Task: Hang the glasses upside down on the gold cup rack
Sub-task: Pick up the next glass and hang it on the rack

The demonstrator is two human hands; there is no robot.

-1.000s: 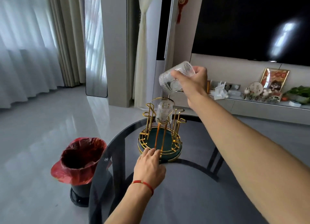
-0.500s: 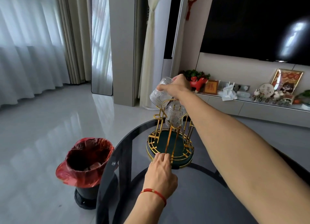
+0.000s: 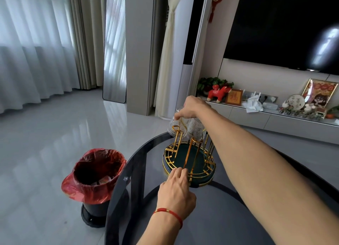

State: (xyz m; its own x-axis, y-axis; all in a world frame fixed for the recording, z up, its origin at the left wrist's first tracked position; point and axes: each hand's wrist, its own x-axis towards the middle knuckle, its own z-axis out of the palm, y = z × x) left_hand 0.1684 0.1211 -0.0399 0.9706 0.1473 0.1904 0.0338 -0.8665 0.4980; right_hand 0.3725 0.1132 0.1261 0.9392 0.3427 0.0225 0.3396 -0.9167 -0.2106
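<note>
The gold cup rack stands on a dark green round base near the far edge of the dark glass table. One ribbed clear glass hangs upside down on a middle prong. My right hand grips the base of a second ribbed glass, turned mouth down over the rack's left prong. My left hand, with a red string on its wrist, rests its fingertips on the near rim of the rack's base.
A bin with a red liner stands on the floor left of the table. Behind the rack runs a low TV shelf with ornaments, under a large dark screen.
My right hand swung the glass from tilted in the air down to mouth-down over the rack's left prong. The left hand stayed on the base's rim. The view shifted.
</note>
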